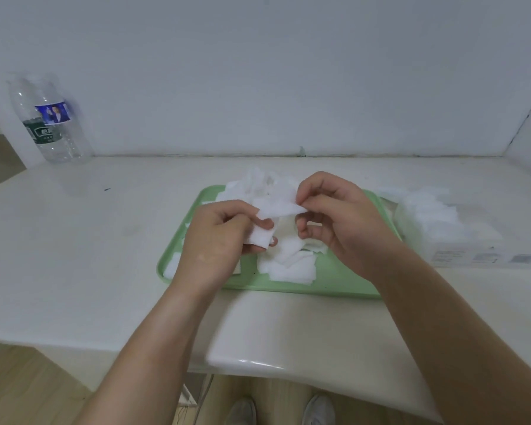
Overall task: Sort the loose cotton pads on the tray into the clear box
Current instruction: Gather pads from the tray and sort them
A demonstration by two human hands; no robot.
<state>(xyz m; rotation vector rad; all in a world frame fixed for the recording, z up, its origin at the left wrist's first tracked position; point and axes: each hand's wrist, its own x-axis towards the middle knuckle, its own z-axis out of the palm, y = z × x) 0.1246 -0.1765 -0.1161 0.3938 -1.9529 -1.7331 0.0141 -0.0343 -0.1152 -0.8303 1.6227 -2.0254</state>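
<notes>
Over the green tray on the white table | left hand grips a small stack of pads | right hand pinches one end of a single pad | loose cotton pads lie heaped on the tray | clear box, piled with pads, just right of the tray | water bottles back left

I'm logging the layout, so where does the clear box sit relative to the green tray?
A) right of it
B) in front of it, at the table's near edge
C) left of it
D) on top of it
A: the box, heaped with pads, stands on the table just past the right rim of the tray.
</notes>
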